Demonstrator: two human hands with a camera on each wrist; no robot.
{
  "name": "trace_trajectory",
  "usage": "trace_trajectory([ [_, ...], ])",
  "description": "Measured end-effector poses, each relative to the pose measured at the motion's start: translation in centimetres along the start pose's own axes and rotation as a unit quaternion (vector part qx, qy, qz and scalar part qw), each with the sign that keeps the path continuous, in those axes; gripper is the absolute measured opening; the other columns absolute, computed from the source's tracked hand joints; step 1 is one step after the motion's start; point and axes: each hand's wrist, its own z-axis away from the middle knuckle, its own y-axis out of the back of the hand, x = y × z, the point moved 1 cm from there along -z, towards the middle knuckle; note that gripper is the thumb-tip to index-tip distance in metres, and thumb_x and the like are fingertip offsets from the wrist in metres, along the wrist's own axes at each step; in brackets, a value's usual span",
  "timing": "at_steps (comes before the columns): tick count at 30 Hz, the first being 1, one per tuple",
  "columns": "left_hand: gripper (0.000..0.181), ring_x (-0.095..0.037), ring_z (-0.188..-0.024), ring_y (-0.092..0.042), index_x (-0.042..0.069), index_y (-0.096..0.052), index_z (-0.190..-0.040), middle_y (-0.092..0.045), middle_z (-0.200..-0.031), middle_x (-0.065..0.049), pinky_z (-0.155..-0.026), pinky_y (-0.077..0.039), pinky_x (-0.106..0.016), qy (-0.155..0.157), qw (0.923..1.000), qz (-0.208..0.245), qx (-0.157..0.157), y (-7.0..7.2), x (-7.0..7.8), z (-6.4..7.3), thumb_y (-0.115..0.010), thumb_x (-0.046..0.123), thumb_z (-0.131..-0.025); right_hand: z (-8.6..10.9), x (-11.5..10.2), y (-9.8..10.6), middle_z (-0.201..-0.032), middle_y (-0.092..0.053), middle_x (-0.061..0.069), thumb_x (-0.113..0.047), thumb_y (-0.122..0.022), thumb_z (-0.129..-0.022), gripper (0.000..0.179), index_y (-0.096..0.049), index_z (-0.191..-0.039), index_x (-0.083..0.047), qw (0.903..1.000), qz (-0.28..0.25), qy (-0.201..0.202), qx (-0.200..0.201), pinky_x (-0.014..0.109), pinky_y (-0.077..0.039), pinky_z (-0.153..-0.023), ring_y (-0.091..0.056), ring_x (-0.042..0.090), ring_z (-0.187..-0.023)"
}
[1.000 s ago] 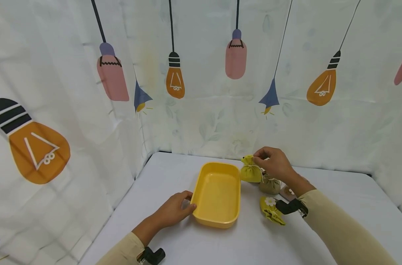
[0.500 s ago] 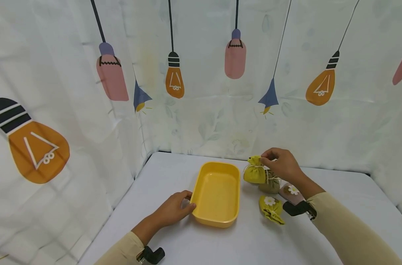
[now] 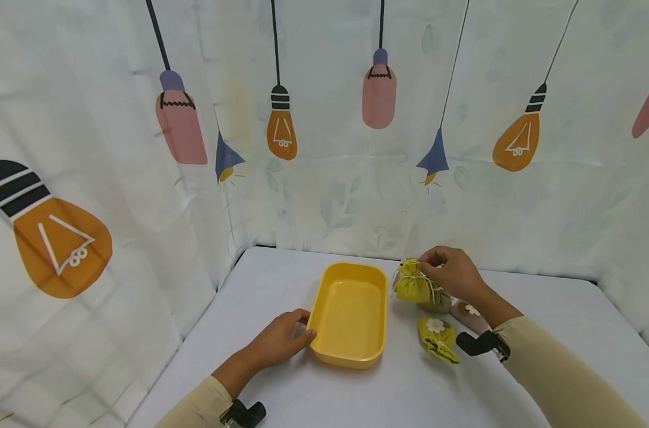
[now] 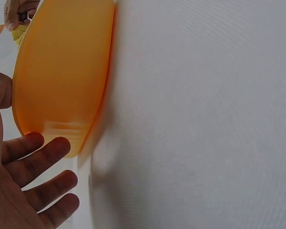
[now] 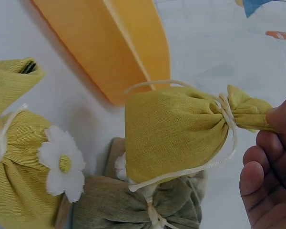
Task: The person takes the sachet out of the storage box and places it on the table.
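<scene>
My right hand pinches the gathered neck of a yellow-green drawstring pouch between thumb and fingers. White cord is tied round the pouch's neck, and its body overlaps an olive-grey drawstring pouch in the right wrist view. Left of it in the head view stands a yellow rectangular tub, its inside bare. My left hand touches the tub's left rim, with the fingers loosely extended and spread in the left wrist view. Nearer to me lies another yellow-green pouch bearing a white daisy.
A pinkish-brown pouch with a white flower lies by my right wrist, partly covered by it. The table has a white cover. Behind it hangs a white curtain printed with lamps and bulbs.
My right hand has carried the yellow-green pouch to the right, away from the tub, then slightly down over the olive-grey pouch. My left hand and the tub stay put.
</scene>
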Motion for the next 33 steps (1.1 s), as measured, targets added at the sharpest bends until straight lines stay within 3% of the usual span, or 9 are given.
trace_trajectory([
  [9,0.043,-0.028,-0.124,-0.056,0.016,-0.061,-0.131,-0.063,-0.125,0.001,-0.103,-0.043,-0.058,-0.005,1.0,-0.003,0.002,0.0,0.2,0.0,-0.064,0.046,-0.1,0.7,0.8,-1.1,-0.1,-0.068,0.004,-0.026,-0.069,-0.099,0.015,-0.07,-0.106,-0.012,0.9984,-0.027,-0.038,-0.033,0.036,-0.053,-0.076,-0.062,0.023,-0.094],
  [14,0.042,-0.027,-0.124,-0.056,0.016,-0.06,-0.131,-0.063,-0.125,0.001,-0.103,-0.044,-0.057,-0.005,1.0,-0.006,0.001,0.0,0.1,0.0,-0.064,0.045,-0.101,1.2,1.4,-1.3,-0.104,-0.067,0.004,-0.025,-0.065,-0.102,0.016,-0.068,-0.109,-0.01,0.9987,-0.033,-0.026,-0.029,0.036,-0.052,-0.074,-0.061,0.023,-0.093],
  [19,0.041,-0.028,-0.125,-0.055,0.017,-0.061,-0.13,-0.063,-0.125,0.001,-0.104,-0.043,-0.058,-0.001,1.0,-0.006,0.001,0.1,0.2,-0.1,-0.064,0.044,-0.1,1.9,1.5,-0.7,-0.099,-0.067,0.003,-0.023,-0.066,-0.102,0.014,-0.069,-0.106,-0.01,0.9999,-0.009,-0.003,-0.003,0.036,-0.05,-0.072,-0.06,0.022,-0.091],
  [26,0.041,-0.024,-0.118,-0.058,0.017,-0.062,-0.129,-0.064,-0.121,0.003,-0.101,-0.047,-0.054,-0.001,0.9992,-0.039,0.004,0.4,0.2,-0.3,-0.063,0.047,-0.101,3.6,2.5,0.3,-0.097,-0.068,0.001,-0.025,-0.065,-0.103,0.015,-0.07,-0.107,-0.012,0.9986,0.052,0.004,-0.006,0.037,-0.049,-0.066,-0.063,0.024,-0.089],
  [33,0.041,-0.028,-0.13,-0.054,0.019,-0.064,-0.13,-0.061,-0.137,-0.001,-0.108,-0.042,-0.054,0.007,0.9943,-0.089,0.058,1.4,0.5,-0.5,-0.056,0.05,-0.103,6.4,4.6,1.3,-0.102,-0.069,0.001,-0.032,-0.061,-0.104,0.033,-0.066,-0.125,-0.008,0.9952,0.098,-0.003,-0.004,0.037,-0.049,-0.066,-0.063,0.021,-0.09],
])
